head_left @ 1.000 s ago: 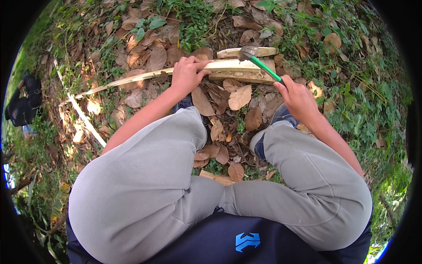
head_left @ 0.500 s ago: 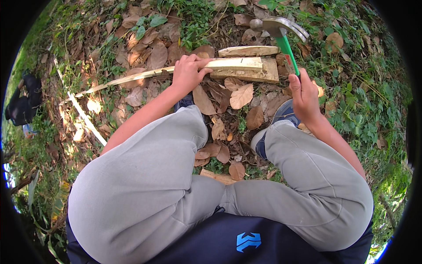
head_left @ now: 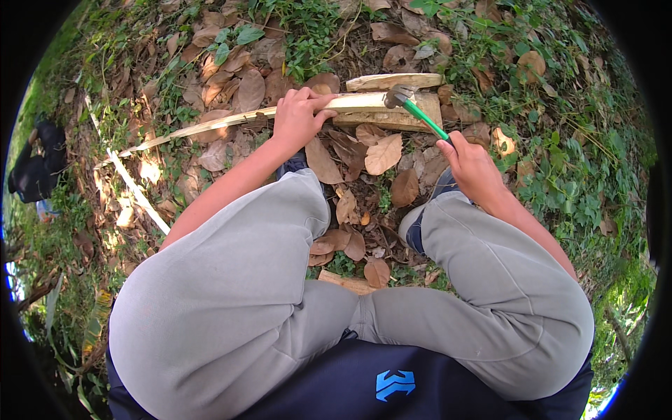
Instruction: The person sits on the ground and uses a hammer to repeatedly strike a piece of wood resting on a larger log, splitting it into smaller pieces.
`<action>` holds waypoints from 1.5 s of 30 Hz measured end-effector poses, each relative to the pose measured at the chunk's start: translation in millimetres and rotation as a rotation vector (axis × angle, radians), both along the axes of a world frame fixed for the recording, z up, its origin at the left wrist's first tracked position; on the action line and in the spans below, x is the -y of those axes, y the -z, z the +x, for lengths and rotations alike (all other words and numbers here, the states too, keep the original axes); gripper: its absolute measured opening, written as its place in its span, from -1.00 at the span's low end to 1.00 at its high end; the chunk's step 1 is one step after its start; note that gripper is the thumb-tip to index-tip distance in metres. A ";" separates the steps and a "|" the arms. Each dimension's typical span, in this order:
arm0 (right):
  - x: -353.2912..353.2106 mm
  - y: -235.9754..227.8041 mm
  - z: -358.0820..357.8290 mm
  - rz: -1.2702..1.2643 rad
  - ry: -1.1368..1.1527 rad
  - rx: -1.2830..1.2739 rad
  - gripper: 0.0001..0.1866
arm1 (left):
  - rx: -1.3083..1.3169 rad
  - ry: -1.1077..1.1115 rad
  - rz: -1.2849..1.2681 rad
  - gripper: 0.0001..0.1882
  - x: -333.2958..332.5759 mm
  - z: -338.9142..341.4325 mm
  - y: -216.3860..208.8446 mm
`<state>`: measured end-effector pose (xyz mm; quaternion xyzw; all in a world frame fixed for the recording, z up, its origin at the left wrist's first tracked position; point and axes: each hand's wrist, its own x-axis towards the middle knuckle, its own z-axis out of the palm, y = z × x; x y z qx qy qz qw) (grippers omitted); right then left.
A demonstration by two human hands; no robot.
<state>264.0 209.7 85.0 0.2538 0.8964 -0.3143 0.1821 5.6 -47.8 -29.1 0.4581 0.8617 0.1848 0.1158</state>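
My left hand (head_left: pixel 301 117) is closed over a long, pale wooden strip (head_left: pixel 360 103), with the thumb on its near side. The strip's right end lies on a thicker wooden block (head_left: pixel 420 120), and its thin left end runs off over the leaves. In my right hand (head_left: pixel 472 162) is a claw hammer (head_left: pixel 428 120) with a green handle. Its metal head is down at the strip's right end, over the spot where a nail stood, and hides that spot. Whether the head touches the wood I cannot tell.
Another split piece of wood (head_left: pixel 392 82) lies just beyond the strip. A pale stick (head_left: pixel 137 192) crosses the ground at the left, and a wood scrap (head_left: pixel 348 282) sits between my legs. Dry leaves (head_left: pixel 384 154) and green plants surround everything. A dark-clothed person (head_left: pixel 40 159) is at the far left.
The hammer has swung down and to the left from its raised position onto the strip's right end. My right hand dropped with it, while my left hand and the wood stay nearly still.
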 end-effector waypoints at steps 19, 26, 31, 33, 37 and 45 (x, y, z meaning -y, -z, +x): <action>-7.6 -29.3 -21.8 -0.076 0.093 -0.416 -0.71 | 0.017 -0.001 0.005 -0.64 2.5 -1.2 4.0; 0.7 2.3 -3.8 -0.107 -0.030 -0.019 -0.64 | 0.013 -0.009 0.019 -0.64 0.0 -0.3 1.6; -3.7 3.7 13.7 -0.230 -0.006 -0.068 -0.77 | 0.019 -0.004 0.005 -0.60 0.2 -0.5 0.2; -7.4 4.9 18.8 -0.263 0.015 -0.156 -0.76 | 0.025 -0.006 0.003 -0.60 0.8 -0.3 -0.7; -10.6 4.3 13.3 -0.358 0.204 -0.192 -0.65 | 0.018 -0.006 0.006 -0.59 0.5 0.1 -0.4; -40.0 -11.4 5.5 -0.188 0.189 0.070 -0.65 | -0.002 0.003 0.026 -0.59 0.9 -0.2 0.7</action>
